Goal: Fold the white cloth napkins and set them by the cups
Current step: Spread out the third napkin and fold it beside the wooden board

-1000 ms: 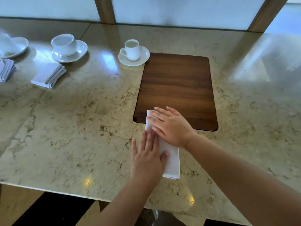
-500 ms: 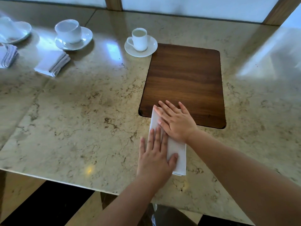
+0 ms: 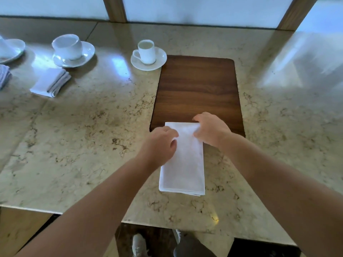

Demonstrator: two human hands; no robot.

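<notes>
Now, hands: left hand (image 3: 161, 143) + right hand (image 3: 211, 129) both pinch napkin (image 3: 182, 164) far end, prob. for next fold.
Desk (image 3: 74, 145): carries the napkin.
Cup (image 3: 146, 51): no napkin beside it yet.

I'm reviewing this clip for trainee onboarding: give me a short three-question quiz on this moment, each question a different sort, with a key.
1. True or false: the napkin under the hands lies wholly on the wooden board.
2. Which hands grip the napkin's far end? A) left hand only B) right hand only C) both
3. Fill in: the finished folded napkin lies in front of the wide cup's ____.

Key: 1 false, only its far end overlaps the board; 2 C; 3 saucer.
</notes>
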